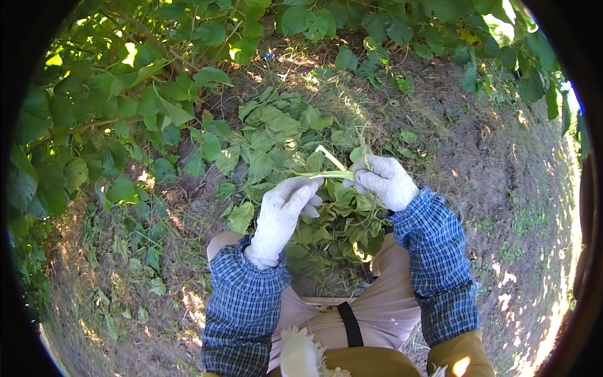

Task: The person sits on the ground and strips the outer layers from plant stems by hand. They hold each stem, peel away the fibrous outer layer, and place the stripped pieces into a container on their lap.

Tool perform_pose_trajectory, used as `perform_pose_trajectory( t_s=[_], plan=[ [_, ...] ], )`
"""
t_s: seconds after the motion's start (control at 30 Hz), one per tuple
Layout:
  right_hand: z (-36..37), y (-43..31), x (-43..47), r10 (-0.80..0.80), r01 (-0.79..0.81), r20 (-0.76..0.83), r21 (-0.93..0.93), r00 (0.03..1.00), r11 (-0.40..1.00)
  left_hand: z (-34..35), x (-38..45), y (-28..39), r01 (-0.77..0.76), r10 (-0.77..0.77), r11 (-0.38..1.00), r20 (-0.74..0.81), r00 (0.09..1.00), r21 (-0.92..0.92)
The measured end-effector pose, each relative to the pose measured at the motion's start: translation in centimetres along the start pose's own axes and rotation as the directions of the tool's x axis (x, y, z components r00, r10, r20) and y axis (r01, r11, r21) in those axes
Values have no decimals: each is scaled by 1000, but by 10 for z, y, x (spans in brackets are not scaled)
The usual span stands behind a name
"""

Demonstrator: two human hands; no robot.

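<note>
White work gloves cover both hands. My right hand (384, 181) grips a green plant stem (332, 174), together with a pale peeled strip (332, 158) that sticks up to the left and some thin, dry-looking stalks. At the stem's left part, the fingertips of my left hand (287, 212) touch or pinch it; the exact hold is unclear. Beneath and beyond both hands lies a heap of broad green leaves (268, 136), some of them limp, reaching back between my knees.
Leafy branches (165, 94) hang at the upper left and along the top. Bare soil with dry grass (480, 179) spreads to the right. Loose leaves (157, 285) lie on the ground at left. A small blue object (267, 57) lies beyond the heap.
</note>
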State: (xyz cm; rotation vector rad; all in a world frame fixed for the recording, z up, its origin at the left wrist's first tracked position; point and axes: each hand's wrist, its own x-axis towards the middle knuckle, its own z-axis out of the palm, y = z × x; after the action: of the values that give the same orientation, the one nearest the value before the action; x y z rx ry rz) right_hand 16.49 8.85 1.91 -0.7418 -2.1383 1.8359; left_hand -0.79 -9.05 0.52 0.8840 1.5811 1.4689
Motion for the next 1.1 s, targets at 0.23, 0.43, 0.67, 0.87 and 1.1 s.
perform_pose_trajectory(
  t_s=[0.23,0.43,0.67,0.87,1.1],
  plan=[
    [5,7,2,-32,37,40,-107,999,994,3,4,-5,25,-26,997,-19,999,-75],
    [11,-13,-3,4,17,92,-227,996,974,2,1,-3,19,-23,997,-65,998,-68],
    [9,-9,-1,-23,57,132,-262,991,963,5,-7,-2,-87,89,996,-79,993,37],
    [3,3,4,-156,157,17,-53,988,986,4,-10,-5,-274,285,917,6,959,290],
    [10,-5,-1,-182,184,41,-60,982,981,5,-6,-16,-511,542,694,98,835,507]
  ],
)
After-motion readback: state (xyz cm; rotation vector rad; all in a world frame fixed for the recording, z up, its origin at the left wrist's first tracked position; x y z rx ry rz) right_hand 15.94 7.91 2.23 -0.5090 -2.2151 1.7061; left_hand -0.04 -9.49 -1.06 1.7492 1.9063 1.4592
